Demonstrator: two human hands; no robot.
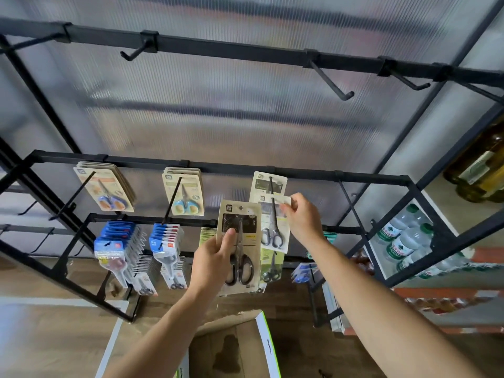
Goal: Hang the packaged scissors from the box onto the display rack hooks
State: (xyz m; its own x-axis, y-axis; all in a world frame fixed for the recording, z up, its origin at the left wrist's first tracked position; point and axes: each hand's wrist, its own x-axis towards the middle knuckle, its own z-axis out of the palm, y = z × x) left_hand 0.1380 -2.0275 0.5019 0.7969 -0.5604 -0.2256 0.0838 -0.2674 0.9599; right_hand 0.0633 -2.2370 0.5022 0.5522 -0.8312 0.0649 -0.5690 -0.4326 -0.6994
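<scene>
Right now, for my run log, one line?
left hand: holds black scissors pack | right hand: pinches white-card scissors pack at hook

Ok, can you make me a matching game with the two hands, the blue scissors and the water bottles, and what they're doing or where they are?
Things:
1. left hand
2. right hand
3. blue-handled scissors pack
4. water bottles

Places or states:
A. stand at the far right
B. hangs on a rack hook
C. grips the black-handled scissors pack
D. pinches the top corner of the smaller scissors pack

Pairs: 1-C, 2-D, 3-B, 4-A
</scene>
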